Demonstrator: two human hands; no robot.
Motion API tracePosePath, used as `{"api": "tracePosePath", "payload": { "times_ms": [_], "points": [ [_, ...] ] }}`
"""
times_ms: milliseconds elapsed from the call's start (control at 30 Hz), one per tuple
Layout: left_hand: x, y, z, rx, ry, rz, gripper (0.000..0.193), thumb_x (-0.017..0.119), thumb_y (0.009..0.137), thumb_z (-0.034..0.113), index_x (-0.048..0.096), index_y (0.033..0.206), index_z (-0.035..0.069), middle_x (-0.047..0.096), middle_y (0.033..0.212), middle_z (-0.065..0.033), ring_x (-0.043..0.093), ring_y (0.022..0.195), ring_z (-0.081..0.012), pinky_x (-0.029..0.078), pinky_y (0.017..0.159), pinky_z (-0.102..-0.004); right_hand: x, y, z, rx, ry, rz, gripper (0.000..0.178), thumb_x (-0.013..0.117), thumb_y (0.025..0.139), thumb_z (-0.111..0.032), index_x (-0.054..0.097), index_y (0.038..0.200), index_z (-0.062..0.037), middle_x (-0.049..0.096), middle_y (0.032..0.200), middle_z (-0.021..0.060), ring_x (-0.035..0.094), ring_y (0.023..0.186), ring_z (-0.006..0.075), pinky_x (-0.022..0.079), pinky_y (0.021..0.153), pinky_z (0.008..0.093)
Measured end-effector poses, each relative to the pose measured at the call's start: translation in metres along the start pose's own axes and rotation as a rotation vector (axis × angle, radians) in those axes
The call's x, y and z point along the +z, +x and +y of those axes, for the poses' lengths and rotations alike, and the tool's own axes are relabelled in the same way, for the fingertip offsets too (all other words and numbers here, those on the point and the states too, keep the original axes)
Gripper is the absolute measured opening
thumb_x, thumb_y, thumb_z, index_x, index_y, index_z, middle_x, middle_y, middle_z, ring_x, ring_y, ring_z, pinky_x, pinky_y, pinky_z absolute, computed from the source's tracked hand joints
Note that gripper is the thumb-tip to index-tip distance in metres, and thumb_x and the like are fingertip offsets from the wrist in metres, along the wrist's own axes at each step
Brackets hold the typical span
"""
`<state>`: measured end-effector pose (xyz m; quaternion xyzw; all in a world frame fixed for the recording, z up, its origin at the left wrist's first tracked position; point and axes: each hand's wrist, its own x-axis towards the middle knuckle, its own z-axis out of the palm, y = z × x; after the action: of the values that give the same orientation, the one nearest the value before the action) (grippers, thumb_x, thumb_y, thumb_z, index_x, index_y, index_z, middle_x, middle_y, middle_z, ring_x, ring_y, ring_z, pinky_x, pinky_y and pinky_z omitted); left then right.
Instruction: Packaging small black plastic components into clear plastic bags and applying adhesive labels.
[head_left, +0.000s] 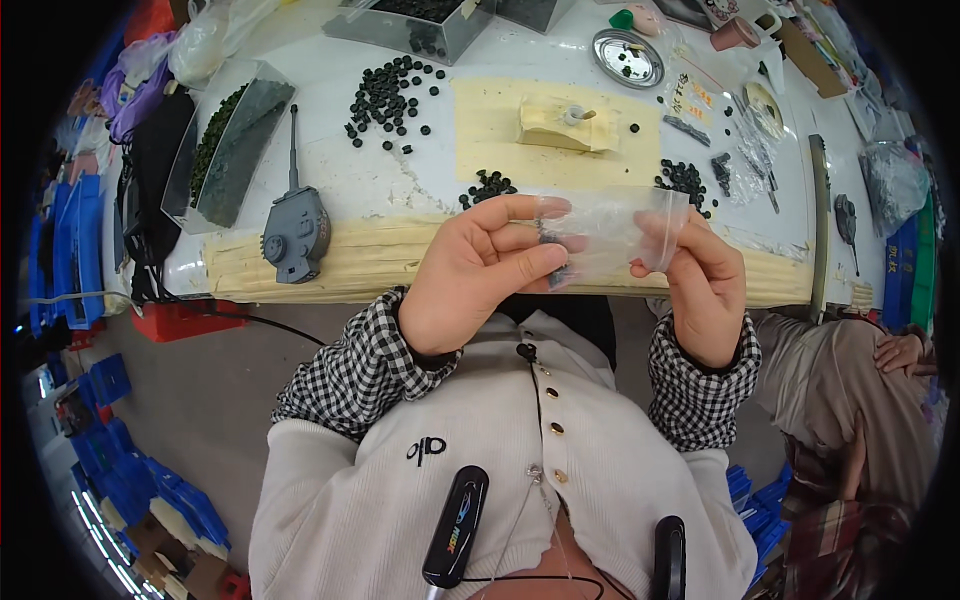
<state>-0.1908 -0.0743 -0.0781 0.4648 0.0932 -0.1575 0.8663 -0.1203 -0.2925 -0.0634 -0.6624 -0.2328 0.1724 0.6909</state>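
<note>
Basically, the left hand [475, 265] had thumb and fingers pinching the end of a small clear bag [610, 225] where some dark bits [555, 242] sat, and the right hand [705, 290] pinched the other end, holding it up around the near edge of the table [340, 185]. Progress-wise, I'd say those bits were already bagged, though I couldn't tell if it was sealed. Further out, little black round pieces [385, 100] lay loose in piles, with a gray toy tank turret [297, 235] off left.
</note>
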Motion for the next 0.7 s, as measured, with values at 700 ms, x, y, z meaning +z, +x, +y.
{"api": "tracePosePath", "payload": {
  "times_ms": [700],
  "points": [
    [-0.004,0.005,-0.003,0.002,0.018,0.135,0.024,0.063,0.086,-0.001,0.057,0.109,-0.002,0.067,0.098,-0.0114,0.064,0.088,-0.0113,0.054,0.077,-0.0241,-0.003,0.003,0.013,0.081,-0.042,-0.312,0.038,0.043,0.083,0.008,0.067,0.11,-0.0019,0.052,0.087,0.0041,0.05,0.074,0.0097,0.045,0.068,0.0228]
  ]
}}
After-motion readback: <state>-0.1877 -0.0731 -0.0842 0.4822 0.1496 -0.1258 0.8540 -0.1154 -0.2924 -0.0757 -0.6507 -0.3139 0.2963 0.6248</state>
